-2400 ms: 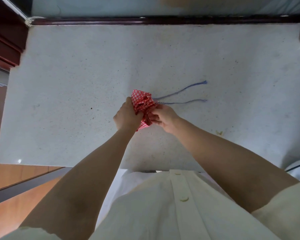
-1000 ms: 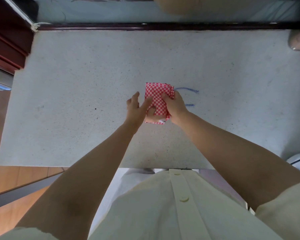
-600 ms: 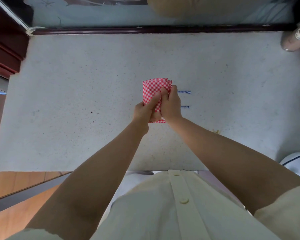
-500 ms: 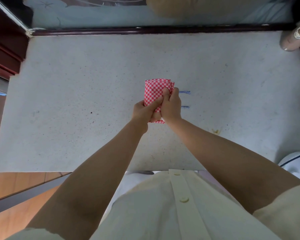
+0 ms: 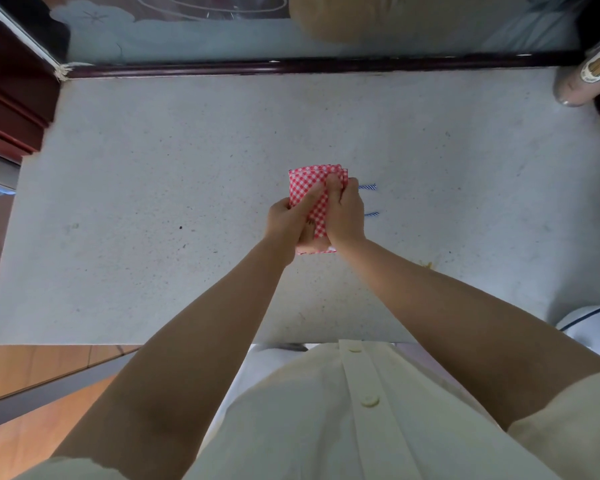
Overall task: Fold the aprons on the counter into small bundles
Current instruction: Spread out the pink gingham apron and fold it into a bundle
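Red-checked apron (image 5: 307, 188), already a compact rectangular wad, sits mid-tabletop (image 5: 153, 202). Left hand (image 5: 286, 220) and right hand (image 5: 347, 216) have fingers clamped on it from both sides, probably compressing the soft layered cloth. Two blue striped tie ends (image 5: 368, 187) poke out right.

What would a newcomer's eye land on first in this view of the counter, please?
Most likely the red-and-white checked fabric bundle, the only vivid colour, pressed between the left hand and right hand at the middle of the pale speckled stone counter. Next, two blue-and-white striped strap ends poking out just right of the right hand. A pinkish cylindrical container sits at the far right corner.
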### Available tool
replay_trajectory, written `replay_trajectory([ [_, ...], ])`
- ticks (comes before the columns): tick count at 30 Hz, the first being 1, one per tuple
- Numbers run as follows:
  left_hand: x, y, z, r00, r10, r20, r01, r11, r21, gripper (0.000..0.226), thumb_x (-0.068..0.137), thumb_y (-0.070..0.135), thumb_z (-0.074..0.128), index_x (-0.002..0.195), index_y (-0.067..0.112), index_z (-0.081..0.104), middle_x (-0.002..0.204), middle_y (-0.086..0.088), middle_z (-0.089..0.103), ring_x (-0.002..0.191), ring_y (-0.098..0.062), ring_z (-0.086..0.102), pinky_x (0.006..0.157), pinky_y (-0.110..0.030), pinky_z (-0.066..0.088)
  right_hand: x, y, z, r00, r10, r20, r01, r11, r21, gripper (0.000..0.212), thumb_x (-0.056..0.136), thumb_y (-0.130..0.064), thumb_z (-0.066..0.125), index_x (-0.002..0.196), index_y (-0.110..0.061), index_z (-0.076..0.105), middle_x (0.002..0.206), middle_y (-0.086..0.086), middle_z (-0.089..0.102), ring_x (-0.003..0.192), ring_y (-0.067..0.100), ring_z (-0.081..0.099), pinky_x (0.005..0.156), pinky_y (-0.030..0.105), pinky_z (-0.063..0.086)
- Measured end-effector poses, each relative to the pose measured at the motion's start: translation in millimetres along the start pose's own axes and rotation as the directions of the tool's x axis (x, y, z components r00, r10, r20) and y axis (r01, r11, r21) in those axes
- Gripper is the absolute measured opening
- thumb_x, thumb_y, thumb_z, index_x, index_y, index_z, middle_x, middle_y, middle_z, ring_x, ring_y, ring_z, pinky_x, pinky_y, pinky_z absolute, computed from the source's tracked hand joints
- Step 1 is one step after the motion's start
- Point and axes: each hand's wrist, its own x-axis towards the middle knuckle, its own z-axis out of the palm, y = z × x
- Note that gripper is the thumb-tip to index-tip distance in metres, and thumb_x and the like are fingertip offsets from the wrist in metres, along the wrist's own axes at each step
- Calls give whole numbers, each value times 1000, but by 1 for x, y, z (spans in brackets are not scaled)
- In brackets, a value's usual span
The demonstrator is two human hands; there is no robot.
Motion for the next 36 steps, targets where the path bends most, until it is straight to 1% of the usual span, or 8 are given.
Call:
replay_trajectory([
  [7, 3, -5, -23, 999, -41, 19, 44, 978, -206, 49, 82, 35, 74, 119, 9, 55, 108, -7, 69, 92, -27, 70, 69, -38, 59, 12, 10, -22, 992, -37, 124, 24, 994, 104, 24, 100, -10, 32, 101, -10, 56, 101, 5, 60, 79, 15, 57, 72, 30, 51],
  [11, 6, -7, -39, 989, -57, 137, 92, 958, -270, 58, 83, 41, 69, 129, 8, 52, 116, -9, 68, 99, -29, 69, 75, -42, 58, 18, 13, -38, 945, 40, 326, -120, 966, 227, 32, 94, 1, 40, 122, -11, 51, 119, 0, 60, 59, 10, 56, 53, 22, 48],
  [14, 4, -9, -43, 971, -62, 232, 119, 963, -240, 87, 65, 52, 79, 135, 9, 49, 122, -12, 66, 104, -33, 67, 81, -45, 57, 19, 7, -38, 863, 46, 502, -168, 965, 200, 24, 96, -7, 51, 119, -11, 56, 87, -1, 67, 55, 8, 55, 52, 23, 46],
  [18, 5, -12, -49, 956, -70, 285, 144, 958, -246, 111, 36, 60, 91, 128, 12, 53, 114, -11, 70, 96, -30, 70, 76, -42, 58, 22, 4, -39, 874, -46, 484, -53, 980, 190, 11, 97, -9, 55, 95, -9, 65, 63, -1, 58, 47, 4, 46, 49, 20, 37],
  [22, 5, -11, -51, 972, -67, 223, 137, 941, -311, 82, 69, 52, 71, 137, 12, 48, 119, -10, 67, 96, -28, 70, 73, -40, 59, 26, 5, -41, 908, -123, 401, 90, 991, 100, 14, 96, -15, 59, 99, -8, 71, 72, -6, 63, 54, -4, 52, 56, 15, 40],
  [27, 6, -12, -48, 994, -35, 99, 61, 961, -269, 46, 89, 41, 63, 125, 12, 56, 115, -7, 69, 97, -27, 69, 73, -40, 59, 22, 11, -39, 835, -129, 536, 182, 982, -48, 21, 96, -22, 60, 107, -10, 73, 95, -5, 72, 86, 5, 66, 78, 19, 52],
  [32, 5, -12, -44, 999, 21, -38, -28, 981, -192, 48, 85, 39, 70, 123, 12, 57, 111, -4, 70, 95, -25, 70, 76, -40, 59, 12, 0, -32, 849, -24, 528, 9, 999, 31, 41, 100, -38, 49, 72, -8, 51, 51, -10, 45, 47, 3, 38, 55, 20, 33],
  [36, 5, -11, -38, 988, 134, -79, -136, 990, -29, 47, 84, 39, 71, 121, 13, 57, 104, 1, 69, 91, -18, 69, 68, -29, 58, 9, -5, -30, 707, 176, 685, -156, 983, -92, 45, 90, -58, 54, 78, -15, 51, 47, -12, 46, 45, 7, 33, 50, 22, 29],
])
